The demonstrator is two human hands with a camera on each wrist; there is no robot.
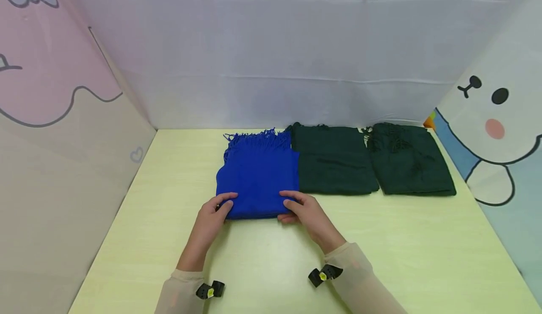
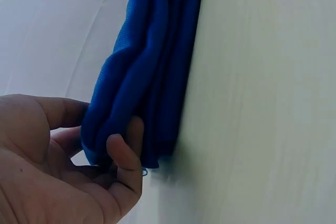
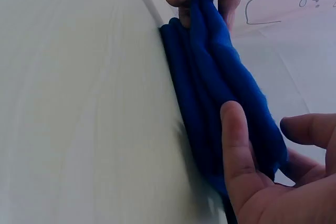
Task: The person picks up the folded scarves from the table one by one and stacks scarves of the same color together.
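A folded blue scarf [image 1: 258,177] lies on the table, its fringe pointing to the back wall. At its near left corner my left hand [image 1: 214,213] grips the folded edge. My right hand [image 1: 306,212] holds the near right corner the same way, thumb and fingers on either side of the cloth. Seen from the left wrist, the near edge of the scarf [image 2: 142,66] shows several stacked layers, with fingers [image 2: 126,156] curled round its end. In the right wrist view a finger [image 3: 236,135] lies along the layered edge of the scarf [image 3: 231,72].
Right of the blue scarf lies a folded dark green scarf [image 1: 336,173], overlapped by its edge. A second dark green scarf [image 1: 417,168] lies farther right. The pale yellow table [image 1: 165,173] meets a white cloth wall [image 1: 271,45] behind, with printed panels at both sides.
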